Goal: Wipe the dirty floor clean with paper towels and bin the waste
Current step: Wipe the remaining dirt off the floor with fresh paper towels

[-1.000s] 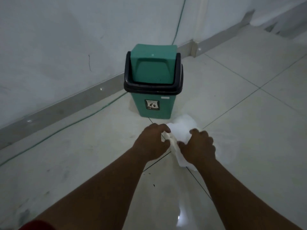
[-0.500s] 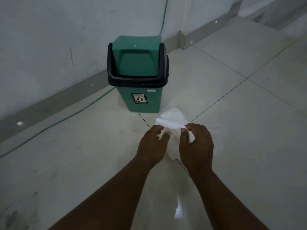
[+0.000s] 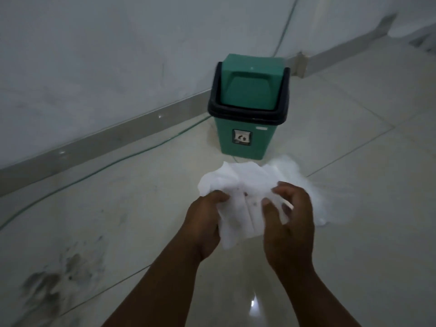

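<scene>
A white paper towel (image 3: 245, 185) with a few small dark specks is spread between both hands above the tiled floor. My left hand (image 3: 205, 223) grips its left edge. My right hand (image 3: 290, 223) pinches its right side with thumb and fingers. Beyond the towel stands a green bin (image 3: 245, 142) with a black rim and a shut green swing lid. A dark smeared dirt patch (image 3: 54, 282) marks the floor at the lower left.
A grey skirting board (image 3: 101, 140) runs along the white wall on the left. A thin green cable (image 3: 118, 161) lies on the floor beside it and climbs the wall behind the bin. Pale glossy tiles stretch to the right.
The hands have pulled apart and the crumpled towel has spread wider between them. The view has swung left, so the bin sits further right and the dirt patch has come into view.
</scene>
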Demonstrator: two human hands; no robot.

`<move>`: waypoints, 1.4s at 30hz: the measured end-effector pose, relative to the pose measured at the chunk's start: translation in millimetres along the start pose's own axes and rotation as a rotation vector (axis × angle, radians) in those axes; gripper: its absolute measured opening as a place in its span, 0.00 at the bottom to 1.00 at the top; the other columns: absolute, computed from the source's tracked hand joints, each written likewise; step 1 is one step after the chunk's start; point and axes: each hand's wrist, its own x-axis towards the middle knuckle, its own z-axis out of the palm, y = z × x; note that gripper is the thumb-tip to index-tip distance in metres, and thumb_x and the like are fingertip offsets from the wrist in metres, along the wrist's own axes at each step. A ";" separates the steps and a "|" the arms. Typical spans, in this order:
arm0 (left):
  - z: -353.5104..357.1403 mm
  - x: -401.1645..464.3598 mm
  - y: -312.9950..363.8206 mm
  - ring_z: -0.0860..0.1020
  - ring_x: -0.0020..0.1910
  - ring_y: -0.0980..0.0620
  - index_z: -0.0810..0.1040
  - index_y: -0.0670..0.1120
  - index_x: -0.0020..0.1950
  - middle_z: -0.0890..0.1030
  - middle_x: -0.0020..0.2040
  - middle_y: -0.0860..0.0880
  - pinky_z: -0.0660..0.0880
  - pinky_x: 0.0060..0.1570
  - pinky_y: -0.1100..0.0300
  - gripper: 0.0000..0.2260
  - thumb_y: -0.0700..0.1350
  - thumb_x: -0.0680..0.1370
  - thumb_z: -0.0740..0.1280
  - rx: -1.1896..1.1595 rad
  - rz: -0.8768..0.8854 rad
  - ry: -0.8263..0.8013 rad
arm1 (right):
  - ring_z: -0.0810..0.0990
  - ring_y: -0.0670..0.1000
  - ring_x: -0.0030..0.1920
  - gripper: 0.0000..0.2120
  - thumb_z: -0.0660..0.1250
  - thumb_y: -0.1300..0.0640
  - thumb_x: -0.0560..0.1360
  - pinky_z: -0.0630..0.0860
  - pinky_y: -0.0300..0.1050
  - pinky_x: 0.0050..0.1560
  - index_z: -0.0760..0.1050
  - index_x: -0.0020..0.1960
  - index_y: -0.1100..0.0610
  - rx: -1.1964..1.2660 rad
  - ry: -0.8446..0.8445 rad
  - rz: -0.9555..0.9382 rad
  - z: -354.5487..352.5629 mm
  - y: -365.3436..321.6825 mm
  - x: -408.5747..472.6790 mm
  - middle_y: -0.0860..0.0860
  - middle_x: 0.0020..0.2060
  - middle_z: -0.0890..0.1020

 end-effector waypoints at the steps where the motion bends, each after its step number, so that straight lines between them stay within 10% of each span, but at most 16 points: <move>1: -16.6 -7.3 1.7 0.79 0.59 0.36 0.80 0.44 0.62 0.82 0.60 0.39 0.74 0.62 0.36 0.16 0.44 0.75 0.65 0.006 -0.028 0.021 | 0.77 0.50 0.60 0.17 0.65 0.42 0.76 0.74 0.44 0.58 0.71 0.62 0.48 0.046 -0.014 0.253 6.6 -5.7 -1.4 0.47 0.60 0.78; 4: -70.6 -34.4 4.7 0.75 0.63 0.30 0.79 0.40 0.64 0.79 0.62 0.34 0.68 0.66 0.31 0.29 0.43 0.62 0.65 0.021 -0.116 0.006 | 0.80 0.60 0.60 0.24 0.66 0.35 0.74 0.77 0.63 0.60 0.72 0.66 0.44 0.340 -0.356 0.925 28.9 -19.3 -13.5 0.53 0.60 0.81; 6: -107.2 -54.5 5.1 0.75 0.63 0.30 0.78 0.39 0.64 0.78 0.63 0.33 0.68 0.67 0.33 0.32 0.43 0.60 0.65 0.031 -0.125 0.041 | 0.84 0.61 0.54 0.23 0.71 0.37 0.71 0.79 0.64 0.57 0.78 0.62 0.47 0.492 -0.604 0.979 43.3 -26.4 -30.8 0.56 0.55 0.85; 10: -185.6 -90.5 0.4 0.80 0.53 0.36 0.80 0.41 0.61 0.82 0.56 0.37 0.76 0.53 0.43 0.22 0.43 0.68 0.67 -0.002 -0.038 0.172 | 0.86 0.56 0.52 0.19 0.74 0.57 0.73 0.83 0.55 0.49 0.78 0.63 0.52 0.457 -0.676 0.735 81.2 -44.3 -64.5 0.53 0.53 0.86; 15: -273.7 -131.0 -16.8 0.85 0.50 0.46 0.80 0.50 0.63 0.86 0.54 0.48 0.82 0.46 0.49 0.14 0.41 0.78 0.68 0.055 0.155 0.274 | 0.83 0.55 0.56 0.16 0.75 0.55 0.74 0.80 0.61 0.60 0.80 0.60 0.48 0.191 -0.734 0.520 136.4 -55.4 -113.1 0.57 0.54 0.83; 25: -349.1 -174.4 -112.5 0.82 0.47 0.47 0.62 0.63 0.69 0.78 0.54 0.48 0.83 0.36 0.54 0.35 0.39 0.72 0.76 0.397 0.179 0.555 | 0.77 0.41 0.40 0.14 0.73 0.55 0.75 0.68 0.32 0.36 0.68 0.52 0.48 -0.304 -0.761 0.097 177.6 -2.6 -219.5 0.44 0.42 0.78; 34: -338.9 -164.8 -184.5 0.77 0.40 0.61 0.80 0.57 0.49 0.79 0.48 0.54 0.71 0.36 0.76 0.13 0.39 0.73 0.74 0.821 0.132 0.518 | 0.77 0.49 0.37 0.10 0.71 0.57 0.77 0.71 0.42 0.36 0.70 0.43 0.52 -0.540 -0.770 -0.111 139.8 50.9 -246.4 0.48 0.35 0.77; 42: -335.2 -161.0 -190.4 0.68 0.53 0.49 0.74 0.52 0.55 0.69 0.52 0.50 0.71 0.50 0.53 0.20 0.50 0.65 0.71 1.210 0.155 0.628 | 0.75 0.55 0.54 0.14 0.76 0.52 0.70 0.74 0.53 0.51 0.75 0.52 0.48 -0.723 -0.726 -0.354 142.4 71.8 -249.7 0.48 0.52 0.79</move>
